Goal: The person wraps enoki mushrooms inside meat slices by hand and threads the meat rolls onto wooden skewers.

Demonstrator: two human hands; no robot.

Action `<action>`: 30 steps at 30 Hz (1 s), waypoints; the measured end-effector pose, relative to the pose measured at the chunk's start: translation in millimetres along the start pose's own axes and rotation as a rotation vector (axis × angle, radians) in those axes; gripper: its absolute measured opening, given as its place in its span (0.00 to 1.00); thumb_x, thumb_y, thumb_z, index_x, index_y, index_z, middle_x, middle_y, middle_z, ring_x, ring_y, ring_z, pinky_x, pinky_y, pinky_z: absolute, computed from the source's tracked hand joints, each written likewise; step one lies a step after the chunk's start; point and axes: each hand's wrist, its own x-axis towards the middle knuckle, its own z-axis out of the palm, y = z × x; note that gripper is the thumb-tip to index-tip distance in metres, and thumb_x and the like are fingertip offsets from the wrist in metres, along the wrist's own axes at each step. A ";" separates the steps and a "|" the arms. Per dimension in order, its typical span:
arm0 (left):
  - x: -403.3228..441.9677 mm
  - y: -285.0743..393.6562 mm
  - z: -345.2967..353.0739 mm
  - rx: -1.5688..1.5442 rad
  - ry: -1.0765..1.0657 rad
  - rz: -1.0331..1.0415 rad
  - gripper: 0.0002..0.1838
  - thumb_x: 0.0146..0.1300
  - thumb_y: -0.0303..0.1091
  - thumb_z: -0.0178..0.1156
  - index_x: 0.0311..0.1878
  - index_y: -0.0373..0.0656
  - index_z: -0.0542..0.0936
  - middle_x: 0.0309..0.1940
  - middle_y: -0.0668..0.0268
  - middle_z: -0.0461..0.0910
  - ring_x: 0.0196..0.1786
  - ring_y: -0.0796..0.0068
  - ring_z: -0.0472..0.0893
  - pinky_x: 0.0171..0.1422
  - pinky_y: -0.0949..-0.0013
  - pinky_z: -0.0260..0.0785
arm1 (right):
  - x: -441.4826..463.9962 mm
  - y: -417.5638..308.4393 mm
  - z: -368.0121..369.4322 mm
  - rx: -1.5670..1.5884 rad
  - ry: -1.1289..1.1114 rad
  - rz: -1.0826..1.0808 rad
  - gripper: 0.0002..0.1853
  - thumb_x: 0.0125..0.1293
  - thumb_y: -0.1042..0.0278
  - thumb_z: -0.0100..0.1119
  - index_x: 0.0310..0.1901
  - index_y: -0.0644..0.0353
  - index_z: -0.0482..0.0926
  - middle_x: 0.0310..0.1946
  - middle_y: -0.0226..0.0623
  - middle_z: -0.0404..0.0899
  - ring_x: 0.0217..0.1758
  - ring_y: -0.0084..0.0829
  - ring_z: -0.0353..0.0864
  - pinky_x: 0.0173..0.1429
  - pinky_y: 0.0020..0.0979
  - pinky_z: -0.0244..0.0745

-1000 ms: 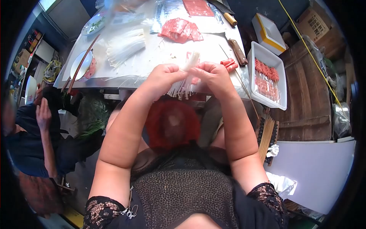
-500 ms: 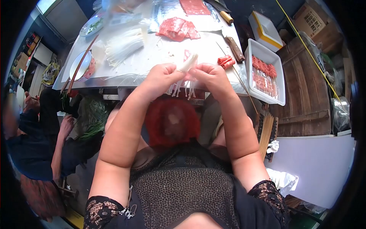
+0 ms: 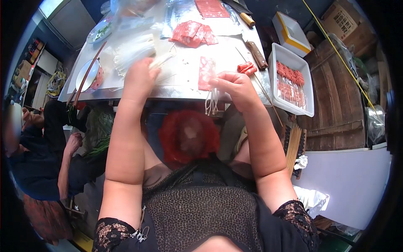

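Observation:
My left hand (image 3: 142,77) is closed around a pale bunch of enoki mushrooms (image 3: 163,60), beside a larger pile of enoki mushrooms (image 3: 133,51) on the white-covered table. My right hand (image 3: 236,86) pinches a few thin enoki stems (image 3: 212,102), which hang down past the table's front edge. Just left of those fingers, one thin slice of marbled red meat (image 3: 205,71) lies flat. Farther back is a fanned heap of meat slices (image 3: 194,33). Rolled meat (image 3: 247,68) on a skewer lies to the right of my right hand.
A brown-handled knife (image 3: 256,53) and another wooden-handled knife (image 3: 247,19) lie at the right. Beside the table stands a white tray (image 3: 311,86) of meat skewers. Chopsticks rest across a bowl (image 3: 87,75) at the left. A red basin (image 3: 168,145) is below. Another person (image 3: 33,164) sits at the left.
My hands have separated. The left has moved leftward toward the enoki pile with the main bunch, while the right keeps a few stems near the edge. The flat meat slice is now uncovered.

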 end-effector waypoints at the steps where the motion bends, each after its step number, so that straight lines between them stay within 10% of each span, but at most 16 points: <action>1: -0.8 4.8 1.9 0.001 0.004 -0.001 0.14 0.66 0.34 0.64 0.50 0.37 0.83 0.44 0.55 0.85 0.47 0.54 0.83 0.56 0.62 0.73 | -0.2 0.7 0.6 -0.001 -0.003 -0.003 0.08 0.66 0.67 0.68 0.40 0.63 0.86 0.32 0.26 0.84 0.33 0.14 0.77 0.40 0.19 0.71; 3: -0.8 19.3 8.2 -0.176 0.245 0.394 0.15 0.65 0.34 0.63 0.49 0.32 0.82 0.46 0.49 0.83 0.50 0.53 0.82 0.58 0.60 0.72 | -0.8 1.3 3.1 -0.076 0.008 -0.012 0.10 0.67 0.62 0.68 0.39 0.60 0.87 0.29 0.21 0.81 0.31 0.11 0.72 0.35 0.18 0.68; 8: -36.2 65.2 32.6 -1.175 -0.558 0.032 0.18 0.75 0.40 0.57 0.56 0.36 0.83 0.51 0.65 0.83 0.54 0.78 0.80 0.64 0.71 0.69 | -6.8 -6.1 12.7 -0.042 -0.074 0.001 0.10 0.68 0.63 0.67 0.41 0.61 0.87 0.29 0.20 0.80 0.31 0.11 0.71 0.35 0.18 0.67; 14: -37.5 68.8 30.9 -1.388 -0.657 -0.143 0.17 0.74 0.40 0.59 0.56 0.38 0.83 0.50 0.66 0.84 0.52 0.80 0.81 0.59 0.72 0.74 | -15.6 -17.4 12.6 -0.035 -0.062 0.045 0.12 0.69 0.65 0.66 0.46 0.64 0.87 0.34 0.24 0.83 0.38 0.15 0.77 0.43 0.20 0.73; 20: -32.4 66.4 29.4 -1.326 -0.715 -0.177 0.17 0.71 0.39 0.62 0.55 0.36 0.83 0.47 0.65 0.85 0.51 0.79 0.81 0.59 0.72 0.73 | -8.9 -12.9 -0.5 -0.351 0.006 -0.433 0.14 0.71 0.65 0.64 0.51 0.67 0.85 0.57 0.39 0.80 0.56 0.24 0.78 0.56 0.29 0.76; 30: -36.0 65.1 39.5 -1.516 -1.021 -0.299 0.15 0.75 0.38 0.57 0.55 0.36 0.79 0.39 0.63 0.85 0.41 0.69 0.86 0.52 0.64 0.79 | -10.7 -6.9 7.2 0.109 -0.059 -0.123 0.14 0.73 0.68 0.60 0.51 0.70 0.84 0.46 0.36 0.86 0.50 0.24 0.82 0.57 0.28 0.77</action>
